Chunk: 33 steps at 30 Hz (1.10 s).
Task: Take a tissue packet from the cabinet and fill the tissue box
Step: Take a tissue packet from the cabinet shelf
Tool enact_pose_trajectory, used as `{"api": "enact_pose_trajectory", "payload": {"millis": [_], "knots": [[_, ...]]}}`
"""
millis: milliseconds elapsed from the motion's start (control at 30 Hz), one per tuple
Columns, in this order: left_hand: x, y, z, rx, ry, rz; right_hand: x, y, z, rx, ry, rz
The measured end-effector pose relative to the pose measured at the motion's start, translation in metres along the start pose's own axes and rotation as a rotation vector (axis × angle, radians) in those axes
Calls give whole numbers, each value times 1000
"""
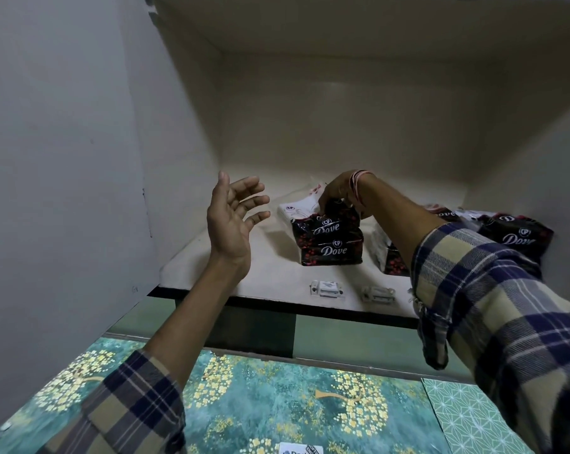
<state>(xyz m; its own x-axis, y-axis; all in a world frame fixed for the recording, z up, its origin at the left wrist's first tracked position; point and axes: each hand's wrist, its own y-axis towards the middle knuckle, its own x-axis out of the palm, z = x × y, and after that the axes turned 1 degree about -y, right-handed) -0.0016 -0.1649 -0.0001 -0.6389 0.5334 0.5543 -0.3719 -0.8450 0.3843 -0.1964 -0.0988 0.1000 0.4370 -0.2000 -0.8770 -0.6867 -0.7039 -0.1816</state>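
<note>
We see the right hand [337,191] reaching into the open cabinet [342,109], its fingers [324,204] curled down and pinching the crinkled top of a tissue packet [329,239]. That packet sits on the cabinet shelf [270,270], near the middle, a soft block in glossy black plastic with red flecks and white "Dove" lettering. A white packet [296,206] lies just behind it, touching. More black packets [512,234] lie to the right, partly hidden by the right forearm in its plaid sleeve [493,306]. The left hand [232,221] hovers apart from the packets, palm turned inward, fingers spread and holding nothing. Two small white latch fittings [324,289] sit at the shelf's front edge, between us and the packets. The cabinet walls are plain, smooth and cream. Below the shelf lies a teal surface [277,398] printed with golden flowering trees, and beside it a green panel [473,417] with a geometric line pattern.
</note>
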Motion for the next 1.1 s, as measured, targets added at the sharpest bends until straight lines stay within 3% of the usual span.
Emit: {"api": "enact_pose_trajectory", "payload": {"millis": [200,467,733,933,1100], "knots": [[-1,-4,4,8,18,-9,-4,13,4,57,222,-66],[1,-11,5,12,-5,13,-14,-10,36,-283,861,-149],[-7,-40,-7,-25,-73,21,51,-84,91,-484,1500,-352],[-38,-94,-29,-79,-131,70,142,-117,130,-488,1631,-480],[-79,-148,-62,-137,-214,179,225,-133,167,-475,1588,-501]]}}
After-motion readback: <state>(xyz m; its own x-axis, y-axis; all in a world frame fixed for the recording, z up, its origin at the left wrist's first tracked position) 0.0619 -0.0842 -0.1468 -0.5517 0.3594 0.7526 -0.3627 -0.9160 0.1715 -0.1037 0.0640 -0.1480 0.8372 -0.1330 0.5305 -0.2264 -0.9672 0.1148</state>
